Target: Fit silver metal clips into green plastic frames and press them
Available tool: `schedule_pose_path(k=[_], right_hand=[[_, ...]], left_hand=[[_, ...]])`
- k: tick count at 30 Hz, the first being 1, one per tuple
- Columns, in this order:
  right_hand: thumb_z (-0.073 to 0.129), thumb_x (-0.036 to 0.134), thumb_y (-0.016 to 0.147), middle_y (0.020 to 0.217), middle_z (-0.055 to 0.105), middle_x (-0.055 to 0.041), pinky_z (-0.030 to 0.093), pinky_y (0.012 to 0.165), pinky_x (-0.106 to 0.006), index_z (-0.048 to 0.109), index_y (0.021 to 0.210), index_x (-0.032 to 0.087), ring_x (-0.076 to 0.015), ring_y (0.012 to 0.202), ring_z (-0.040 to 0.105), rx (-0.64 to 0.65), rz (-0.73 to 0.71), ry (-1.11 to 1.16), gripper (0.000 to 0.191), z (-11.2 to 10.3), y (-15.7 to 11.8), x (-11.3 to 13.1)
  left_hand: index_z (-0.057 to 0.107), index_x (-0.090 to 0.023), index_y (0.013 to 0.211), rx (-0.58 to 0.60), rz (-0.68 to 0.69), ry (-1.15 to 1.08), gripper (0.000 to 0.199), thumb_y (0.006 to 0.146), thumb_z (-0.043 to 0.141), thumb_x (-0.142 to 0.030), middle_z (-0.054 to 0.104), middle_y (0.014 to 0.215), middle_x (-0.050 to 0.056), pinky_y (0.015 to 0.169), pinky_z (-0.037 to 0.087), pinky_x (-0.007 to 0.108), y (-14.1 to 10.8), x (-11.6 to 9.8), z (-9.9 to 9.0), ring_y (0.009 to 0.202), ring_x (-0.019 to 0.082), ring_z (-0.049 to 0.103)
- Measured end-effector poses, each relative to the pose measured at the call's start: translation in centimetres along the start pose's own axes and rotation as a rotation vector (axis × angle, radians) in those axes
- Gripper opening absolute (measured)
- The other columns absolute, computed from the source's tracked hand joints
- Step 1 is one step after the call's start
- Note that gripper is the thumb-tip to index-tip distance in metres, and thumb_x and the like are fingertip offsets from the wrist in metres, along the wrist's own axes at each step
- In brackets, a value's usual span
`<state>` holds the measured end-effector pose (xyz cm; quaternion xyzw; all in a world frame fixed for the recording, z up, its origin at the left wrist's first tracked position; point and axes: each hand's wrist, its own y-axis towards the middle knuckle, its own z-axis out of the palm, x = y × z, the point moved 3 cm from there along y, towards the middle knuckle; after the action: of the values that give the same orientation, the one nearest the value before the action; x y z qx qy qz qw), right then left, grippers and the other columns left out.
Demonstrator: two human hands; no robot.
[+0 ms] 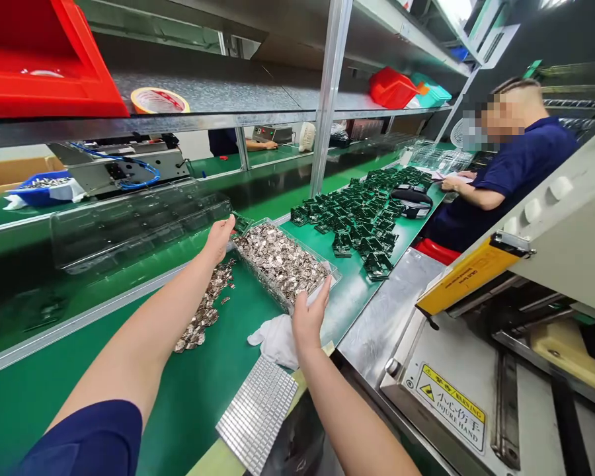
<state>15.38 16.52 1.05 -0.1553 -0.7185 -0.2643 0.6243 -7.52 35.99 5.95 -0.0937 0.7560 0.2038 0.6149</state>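
A clear plastic box (277,299) full of small silvery metal pieces (282,261) sits on the green bench, between my hands. My left hand (220,239) is closed at its far left corner, with a green circuit board (242,223) at the fingertips. My right hand (310,318) grips the near right end of the box, thumb and fingers on its wall. Loose metal pieces (198,324) lie heaped beside my left forearm. A crumpled white cloth (276,340) and a silvery gridded plate (258,413) lie in front of my right wrist.
Many green circuit boards (361,218) cover the bench beyond the box, beside a black pouch (411,201). A co-worker (520,158) sits at the right. A machine with a warning label (451,406) flanks my right arm. A shelf post (330,99) rises ahead; a clear tray (139,225) lies left.
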Motion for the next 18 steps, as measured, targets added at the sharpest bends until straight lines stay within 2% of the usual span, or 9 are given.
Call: schedule_pose_path(k=[3,5,8,10,14,16,18], right_hand=[[0.041,0.043,0.085,0.155,0.015,-0.0185,0.020,0.114,-0.050,0.011,0.152,0.006,-0.0317,0.143,0.014,0.043,0.014,0.028,0.083,0.7,-1.6,0.5],[0.045,0.046,0.086,0.156,0.014,-0.0174,0.018,0.115,-0.051,0.011,0.153,0.008,-0.0323,0.143,0.013,0.083,0.025,0.056,0.084,0.5,-2.2,0.5],[0.050,0.051,0.089,0.155,0.019,-0.0154,0.022,0.115,-0.048,0.014,0.153,0.013,-0.0305,0.143,0.018,0.166,0.053,0.181,0.083,-1.0,-2.0,-0.4],[0.050,0.053,0.091,0.153,0.025,-0.0157,0.029,0.112,-0.046,0.021,0.150,0.015,-0.0290,0.140,0.026,0.165,0.076,0.276,0.076,-2.8,-1.3,-1.5],[0.053,0.049,0.091,0.140,0.043,-0.0178,0.042,0.102,-0.044,0.040,0.135,0.017,-0.0289,0.128,0.045,0.061,0.063,0.340,0.056,-6.5,0.1,-3.8],[0.053,0.045,0.092,0.133,0.050,-0.0160,0.046,0.097,-0.041,0.048,0.127,0.018,-0.0273,0.122,0.050,0.070,0.005,0.308,0.045,-7.2,0.0,-4.4],[0.051,0.040,0.094,0.130,0.053,-0.0136,0.048,0.093,-0.038,0.055,0.119,0.020,-0.0253,0.119,0.052,0.109,-0.088,0.241,0.033,-7.3,-0.5,-4.5]], left_hand=[[0.049,-0.020,0.079,0.008,0.007,0.039,0.052,0.069,0.064,-0.069,0.053,0.070,0.000,0.068,0.047,0.029,-1.1,-0.8,-2.1,0.073,0.017,0.058],[0.048,-0.020,0.083,-0.002,0.028,0.069,0.051,0.069,0.066,-0.065,0.055,0.074,0.001,0.071,0.047,0.031,-1.7,-1.7,-2.9,0.078,0.019,0.059],[0.048,-0.019,0.094,-0.008,0.094,0.116,0.050,0.068,0.072,-0.054,0.059,0.089,0.005,0.082,0.047,0.035,-2.4,-3.6,-2.0,0.093,0.023,0.059],[0.048,-0.020,0.102,0.063,0.151,0.133,0.052,0.067,0.074,-0.047,0.061,0.099,0.007,0.088,0.046,0.036,-2.8,-5.2,0.6,0.101,0.024,0.058],[0.052,-0.021,0.105,0.387,0.208,0.144,0.056,0.059,0.081,-0.037,0.066,0.103,0.005,0.088,0.049,0.034,-3.8,-7.6,9.0,0.101,0.023,0.063],[0.057,-0.020,0.098,0.509,0.199,0.168,0.058,0.049,0.086,-0.032,0.068,0.099,0.005,0.087,0.050,0.036,-4.2,-7.9,13.0,0.098,0.025,0.064],[0.060,-0.018,0.089,0.580,0.183,0.201,0.059,0.038,0.089,-0.025,0.068,0.091,0.006,0.085,0.050,0.040,-4.4,-7.8,16.2,0.093,0.029,0.065]])
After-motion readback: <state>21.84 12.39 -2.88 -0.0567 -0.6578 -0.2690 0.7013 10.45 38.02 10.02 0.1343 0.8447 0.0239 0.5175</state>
